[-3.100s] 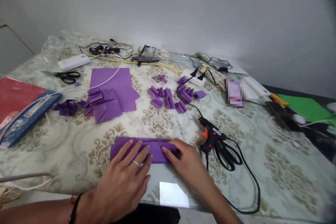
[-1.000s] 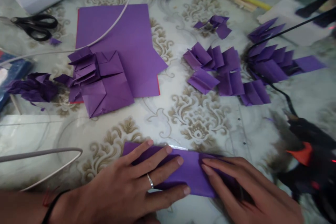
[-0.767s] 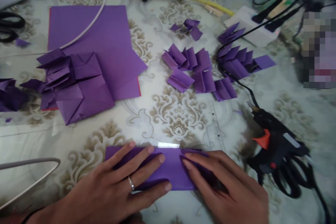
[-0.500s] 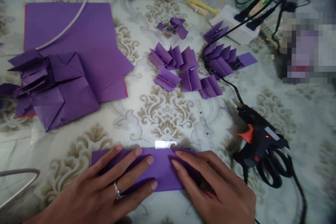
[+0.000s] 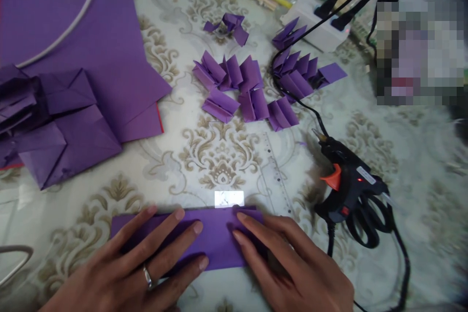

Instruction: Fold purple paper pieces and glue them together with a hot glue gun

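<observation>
A folded strip of purple paper lies flat on the table in front of me. My left hand rests over its left part, fingers spread, a ring on one of them. At the right end, the outstretched thumb and index finger of my right hand press down on top of the strip; its other fingers curl beneath and are partly hidden. Just beyond the strip's far edge sits a bright, shiny rectangle. A clear ruler lies past my right hand.
Larger purple sheets lie at left, with a big folded paper piece on top. Small folded purple pieces cluster farther back. A black glue gun, scissors and a white power strip with cables are at right.
My view has shifted slightly, so most things appear farther left and a little higher. Both hands stay on the purple strip with much the same pose.
</observation>
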The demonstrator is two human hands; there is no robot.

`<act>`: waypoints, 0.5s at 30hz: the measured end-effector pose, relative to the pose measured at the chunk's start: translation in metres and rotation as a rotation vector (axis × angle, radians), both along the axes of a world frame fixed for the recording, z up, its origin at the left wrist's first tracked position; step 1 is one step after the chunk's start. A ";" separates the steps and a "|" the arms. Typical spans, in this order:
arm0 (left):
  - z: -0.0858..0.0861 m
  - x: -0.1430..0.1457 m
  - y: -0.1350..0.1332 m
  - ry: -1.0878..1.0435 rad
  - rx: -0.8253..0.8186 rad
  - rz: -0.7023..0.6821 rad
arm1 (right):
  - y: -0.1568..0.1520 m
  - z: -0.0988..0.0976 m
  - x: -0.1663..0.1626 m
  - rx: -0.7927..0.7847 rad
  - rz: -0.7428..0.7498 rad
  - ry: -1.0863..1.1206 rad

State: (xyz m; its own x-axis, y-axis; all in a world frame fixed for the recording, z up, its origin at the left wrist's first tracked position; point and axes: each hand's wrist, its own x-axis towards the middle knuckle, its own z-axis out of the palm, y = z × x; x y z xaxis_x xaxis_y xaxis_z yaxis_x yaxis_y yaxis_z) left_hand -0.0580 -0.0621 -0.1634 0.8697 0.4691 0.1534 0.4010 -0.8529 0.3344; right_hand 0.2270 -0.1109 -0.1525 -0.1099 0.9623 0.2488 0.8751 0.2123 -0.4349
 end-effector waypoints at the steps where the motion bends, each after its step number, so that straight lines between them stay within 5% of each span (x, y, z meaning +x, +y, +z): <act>1: 0.000 0.000 0.000 0.001 0.002 0.003 | 0.000 0.000 -0.001 -0.004 -0.007 0.013; 15: 0.022 0.010 0.003 0.027 0.044 0.073 | 0.005 -0.001 -0.011 -0.018 -0.017 0.117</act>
